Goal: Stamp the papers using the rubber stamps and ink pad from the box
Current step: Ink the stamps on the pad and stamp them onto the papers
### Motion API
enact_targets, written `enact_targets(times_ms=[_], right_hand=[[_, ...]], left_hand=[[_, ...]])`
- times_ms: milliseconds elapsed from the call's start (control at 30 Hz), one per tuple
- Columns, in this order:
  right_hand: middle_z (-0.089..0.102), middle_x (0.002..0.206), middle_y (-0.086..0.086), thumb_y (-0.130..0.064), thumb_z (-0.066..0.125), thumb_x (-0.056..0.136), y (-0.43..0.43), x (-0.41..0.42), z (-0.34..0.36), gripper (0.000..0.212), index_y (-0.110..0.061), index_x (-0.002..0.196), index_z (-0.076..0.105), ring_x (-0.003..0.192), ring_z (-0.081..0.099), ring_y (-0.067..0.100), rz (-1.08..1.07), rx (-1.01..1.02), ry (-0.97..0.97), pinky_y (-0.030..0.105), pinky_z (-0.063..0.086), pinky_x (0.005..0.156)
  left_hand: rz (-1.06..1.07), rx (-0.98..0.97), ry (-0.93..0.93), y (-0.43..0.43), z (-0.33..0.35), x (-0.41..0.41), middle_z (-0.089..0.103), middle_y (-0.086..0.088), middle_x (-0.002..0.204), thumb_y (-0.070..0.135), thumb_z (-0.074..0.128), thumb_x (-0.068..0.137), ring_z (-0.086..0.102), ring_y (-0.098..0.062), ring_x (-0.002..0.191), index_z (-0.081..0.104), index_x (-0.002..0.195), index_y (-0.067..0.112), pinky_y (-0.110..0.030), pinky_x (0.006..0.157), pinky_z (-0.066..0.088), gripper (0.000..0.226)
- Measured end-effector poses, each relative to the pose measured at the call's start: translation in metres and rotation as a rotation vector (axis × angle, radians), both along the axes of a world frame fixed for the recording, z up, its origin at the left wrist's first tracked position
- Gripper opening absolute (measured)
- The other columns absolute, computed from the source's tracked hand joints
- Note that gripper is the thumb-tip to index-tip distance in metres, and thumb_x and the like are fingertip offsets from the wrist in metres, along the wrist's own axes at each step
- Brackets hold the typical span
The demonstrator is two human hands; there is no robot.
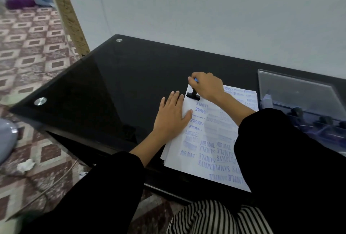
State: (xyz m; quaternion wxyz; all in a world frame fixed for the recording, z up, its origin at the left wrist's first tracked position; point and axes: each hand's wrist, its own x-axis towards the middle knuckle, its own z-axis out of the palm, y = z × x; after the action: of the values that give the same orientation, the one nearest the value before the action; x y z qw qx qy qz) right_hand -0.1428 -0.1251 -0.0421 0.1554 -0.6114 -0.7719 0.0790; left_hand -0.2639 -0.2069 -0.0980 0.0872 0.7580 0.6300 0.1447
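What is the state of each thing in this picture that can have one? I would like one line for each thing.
rubber stamp: upright, base down on the far left corner of the top sheet.
papers: stacked flat, top sheet covered in blue prints.
right hand: grips the stamp's handle.
left hand: flat, fingers straight, pressing the papers' left edge.
box: open, lid up, dark stamps inside.

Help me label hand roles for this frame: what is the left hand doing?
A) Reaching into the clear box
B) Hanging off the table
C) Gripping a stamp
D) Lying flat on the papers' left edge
D: the left hand lies with straight fingers on the left edge of the papers, while the right hand grips the stamp at the sheet's far corner.
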Motion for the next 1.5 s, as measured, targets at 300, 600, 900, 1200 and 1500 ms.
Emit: enact_targets(times_ms=[300, 600, 900, 1200, 1500], right_hand=[[0.044, 0.060, -0.001, -0.029, 0.035, 0.100, -0.003, -0.007, -0.007, 0.028, -0.013, 0.080, 0.046, 0.050, 0.039, 0.010, 0.006, -0.001, -0.026, 0.021, 0.031, 0.050], [0.040, 0.058, -0.001, -0.027, 0.035, 0.100, -0.013, -0.014, -0.015, 0.026, -0.013, 0.079, 0.042, 0.056, 0.043, 0.017, -0.063, 0.112, -0.026, 0.024, 0.028, 0.047], [0.039, 0.055, -0.002, -0.023, 0.038, 0.097, -0.006, -0.015, -0.014, 0.026, -0.012, 0.075, 0.046, 0.050, 0.037, 0.014, -0.134, 0.080, 0.047, 0.025, 0.028, 0.048], [0.035, 0.055, -0.003, -0.023, 0.037, 0.099, -0.016, -0.016, -0.018, 0.024, -0.014, 0.077, 0.041, 0.050, 0.035, 0.011, -0.102, 0.113, 0.003, 0.021, 0.023, 0.045], [0.045, 0.064, 0.003, -0.024, 0.034, 0.100, -0.021, -0.018, -0.016, 0.019, -0.015, 0.084, 0.039, 0.054, 0.042, 0.016, -0.095, 0.136, -0.092, 0.021, 0.022, 0.044]], left_hand=[[-0.003, 0.001, 0.009, -0.001, 0.002, 0.000, 0.012, -0.003, 0.158, 0.044, 0.028, 0.098, 0.004, -0.015, 0.147, 0.015, 0.149, 0.011, -0.036, 0.119, 0.001, 0.063], [-0.008, 0.003, -0.022, -0.002, 0.002, 0.000, 0.013, -0.004, 0.158, 0.043, 0.029, 0.098, 0.004, -0.015, 0.147, 0.016, 0.149, 0.010, -0.037, 0.119, 0.000, 0.062], [-0.008, 0.013, -0.035, -0.001, 0.002, 0.000, 0.014, -0.004, 0.158, 0.043, 0.031, 0.097, 0.006, -0.016, 0.147, 0.018, 0.148, 0.010, -0.037, 0.119, 0.001, 0.062], [-0.001, 0.027, -0.045, -0.001, 0.001, 0.001, 0.015, -0.004, 0.157, 0.043, 0.033, 0.097, 0.006, -0.016, 0.147, 0.019, 0.148, 0.009, -0.037, 0.119, 0.001, 0.063], [0.002, 0.011, -0.031, 0.000, 0.000, 0.001, 0.014, -0.003, 0.158, 0.046, 0.031, 0.097, 0.005, -0.016, 0.147, 0.019, 0.148, 0.011, -0.036, 0.119, 0.001, 0.063]])
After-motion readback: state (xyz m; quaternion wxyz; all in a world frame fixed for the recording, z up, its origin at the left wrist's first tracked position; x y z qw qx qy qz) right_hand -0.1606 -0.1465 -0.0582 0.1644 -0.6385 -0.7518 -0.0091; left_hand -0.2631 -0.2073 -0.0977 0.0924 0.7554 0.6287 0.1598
